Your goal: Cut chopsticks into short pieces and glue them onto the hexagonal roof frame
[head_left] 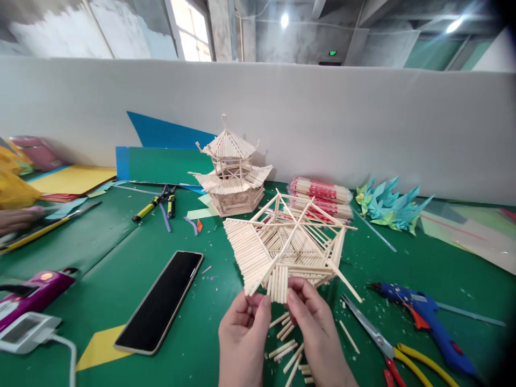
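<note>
A hexagonal roof frame of thin wooden sticks [284,244] is held tilted above the green table [121,279]. My left hand [244,333] and my right hand [316,328] both pinch its near edge, thumbs and fingertips closed on a short row of sticks. Loose cut sticks [288,349] lie on the table just under and between my hands. A finished two-tier stick pagoda [231,172] stands behind the frame near the white wall.
A black phone [161,301] lies left of my hands. Scissors [374,338] with yellow handles and a blue glue gun [427,320] lie on the right. Wrapped stick bundles [320,196], paper cranes [389,207], pliers [155,204], coloured paper and a purple device [34,293] surround them. Another person's hand [18,217] rests far left.
</note>
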A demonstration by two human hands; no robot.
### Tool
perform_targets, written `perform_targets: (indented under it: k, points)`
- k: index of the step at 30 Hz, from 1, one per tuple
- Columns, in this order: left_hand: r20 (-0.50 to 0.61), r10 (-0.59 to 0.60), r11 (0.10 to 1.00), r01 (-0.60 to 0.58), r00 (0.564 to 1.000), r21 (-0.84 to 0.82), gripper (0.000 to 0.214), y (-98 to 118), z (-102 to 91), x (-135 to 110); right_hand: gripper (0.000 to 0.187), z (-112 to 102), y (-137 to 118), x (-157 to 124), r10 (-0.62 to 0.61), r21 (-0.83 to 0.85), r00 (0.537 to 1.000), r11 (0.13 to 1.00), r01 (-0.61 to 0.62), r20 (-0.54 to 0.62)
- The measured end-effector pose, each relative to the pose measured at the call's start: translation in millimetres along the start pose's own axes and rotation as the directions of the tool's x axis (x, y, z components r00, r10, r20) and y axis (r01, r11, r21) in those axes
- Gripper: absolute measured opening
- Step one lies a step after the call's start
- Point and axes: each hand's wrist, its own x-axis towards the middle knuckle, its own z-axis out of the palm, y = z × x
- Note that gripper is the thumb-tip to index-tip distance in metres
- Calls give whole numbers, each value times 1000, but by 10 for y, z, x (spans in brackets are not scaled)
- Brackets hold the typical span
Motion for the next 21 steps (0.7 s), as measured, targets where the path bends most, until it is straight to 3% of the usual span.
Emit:
perform_targets:
  k: [10, 21]
  points:
    - [36, -44, 996, 46, 998, -79, 27, -26, -20, 13, 18, -48, 24, -10, -10, -21, 994, 1000, 12, 109]
    - [191, -112, 971, 148, 975, -187, 18, -11, -64, 64, 13, -31, 7, -18, -35, -35, 996, 999, 39, 84]
